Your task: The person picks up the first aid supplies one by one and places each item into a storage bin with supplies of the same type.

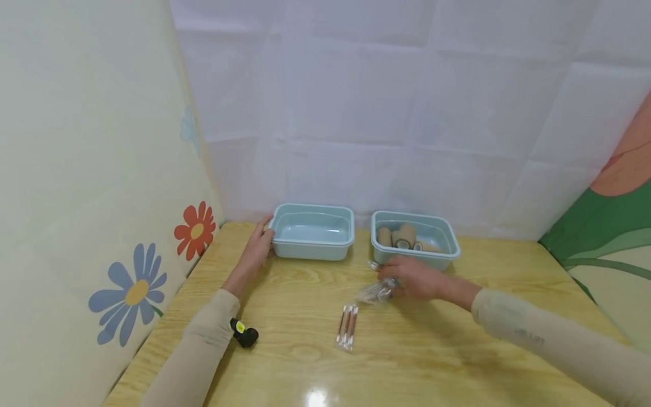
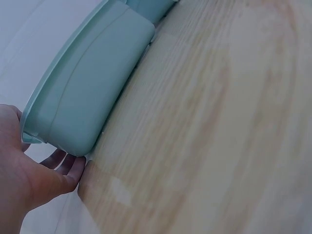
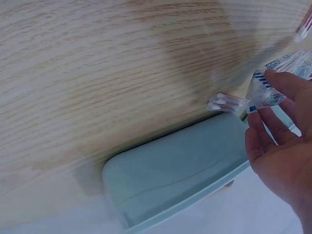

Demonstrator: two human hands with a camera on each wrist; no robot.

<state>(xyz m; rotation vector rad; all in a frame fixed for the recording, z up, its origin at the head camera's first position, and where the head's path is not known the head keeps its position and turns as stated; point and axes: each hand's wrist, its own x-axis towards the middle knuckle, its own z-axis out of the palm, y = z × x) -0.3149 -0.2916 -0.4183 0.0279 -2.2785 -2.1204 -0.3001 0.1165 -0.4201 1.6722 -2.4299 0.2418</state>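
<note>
My left hand (image 1: 256, 249) rests against the left end of a pale blue plastic bin (image 1: 312, 252); its fingers touch the end wall in the left wrist view. My right hand (image 1: 414, 277) pinches a crinkled clear plastic packet (image 1: 376, 291) with blue print, holding it over the table just in front of the second blue bin (image 1: 447, 260). Beside that bin's base, a small packet of white-tipped swabs (image 3: 225, 102) shows in the right wrist view. Another clear packet of brown swabs (image 1: 347, 327) with white ends lies on the table, left of and nearer than the right hand.
Several tan bandage rolls (image 1: 405, 234) lie in the right bin, while the left bin holds nothing. Both bins stand at the back of the wood-grain table (image 1: 290, 373), before a white sheet (image 1: 356, 102). A small black object (image 1: 246, 336) is by the left sleeve.
</note>
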